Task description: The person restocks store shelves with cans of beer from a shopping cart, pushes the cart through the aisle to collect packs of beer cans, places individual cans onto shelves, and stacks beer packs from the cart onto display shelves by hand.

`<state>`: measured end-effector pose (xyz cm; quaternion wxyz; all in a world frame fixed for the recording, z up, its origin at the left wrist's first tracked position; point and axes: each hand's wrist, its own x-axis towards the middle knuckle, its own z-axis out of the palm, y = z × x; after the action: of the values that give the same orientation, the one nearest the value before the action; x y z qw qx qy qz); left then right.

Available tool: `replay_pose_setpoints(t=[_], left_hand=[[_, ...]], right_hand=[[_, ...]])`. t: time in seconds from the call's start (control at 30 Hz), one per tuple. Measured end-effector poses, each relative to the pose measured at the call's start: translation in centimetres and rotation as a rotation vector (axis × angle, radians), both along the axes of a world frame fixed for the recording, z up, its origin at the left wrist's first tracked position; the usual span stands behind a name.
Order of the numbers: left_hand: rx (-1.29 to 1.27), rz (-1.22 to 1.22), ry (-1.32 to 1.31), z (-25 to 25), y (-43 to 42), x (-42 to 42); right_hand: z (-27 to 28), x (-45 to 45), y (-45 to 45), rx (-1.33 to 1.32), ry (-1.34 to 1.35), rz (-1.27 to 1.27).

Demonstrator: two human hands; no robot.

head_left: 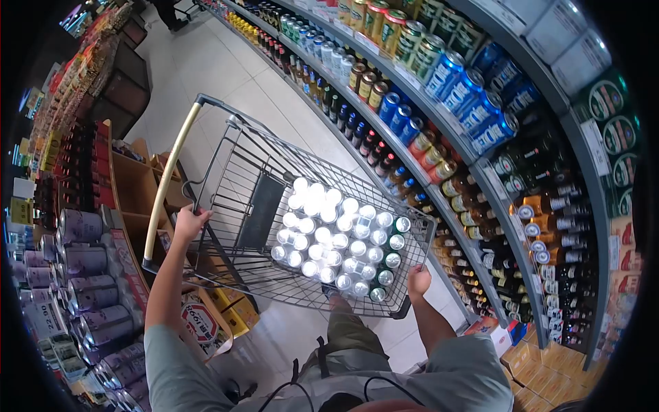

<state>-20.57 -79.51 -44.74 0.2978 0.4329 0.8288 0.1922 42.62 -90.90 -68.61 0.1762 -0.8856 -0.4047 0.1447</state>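
A grey wire shopping cart point(259, 209) stands sideways before me, its long pale yellow handle point(167, 175) on the left. Shrink-wrapped packs of cans point(333, 257), silver tops up, fill the basket's front part; those along the right edge are green. My left hand point(192, 223) is closed around the cart's wire frame just inside the handle. At the front end on the right, my right hand point(419, 281) is closed on the basket's corner rim. The fingertips of both hands are partly hidden.
Shelves of canned beer point(446, 75) and bottles curve along the right, close to the cart's front. Stacked cans point(99, 295) and wooden display bins point(137, 182) stand on the left. Cartons point(542, 374) lie low at right. The tiled aisle point(206, 62) runs to another person point(168, 14).
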Motion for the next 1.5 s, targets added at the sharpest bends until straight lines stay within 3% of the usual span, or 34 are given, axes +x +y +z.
replay_pose_setpoints(t=[0.37,0.53,0.9,1.0,1.13,1.4,1.5], left_hand=[[0.119,0.179,-0.028,-1.3,3.8,-13.8],[0.115,0.295,-0.047,-0.6,5.0,-18.4],[0.081,0.483,-0.047,-2.1,7.3,-26.7],[0.076,0.539,-0.144,-0.1,10.7,-27.9],[0.092,0.593,-0.141,-1.0,13.6,-31.0],[0.087,0.693,-0.18,-0.1,21.0,-35.3],[0.073,0.654,-0.07,-1.7,23.0,-38.1]], right_hand=[[0.6,-11.4,18.4,0.121,-0.025,0.191],[2.2,-17.0,27.7,0.045,-0.216,0.348],[4.4,-28.5,45.7,0.038,-0.124,0.526],[3.6,-31.5,50.5,0.065,-0.144,0.558],[5.1,-36.0,57.0,0.031,-0.017,0.59],[4.5,-43.1,69.7,0.066,-0.076,0.705],[5.0,-45.9,74.2,0.057,-0.071,0.711]])
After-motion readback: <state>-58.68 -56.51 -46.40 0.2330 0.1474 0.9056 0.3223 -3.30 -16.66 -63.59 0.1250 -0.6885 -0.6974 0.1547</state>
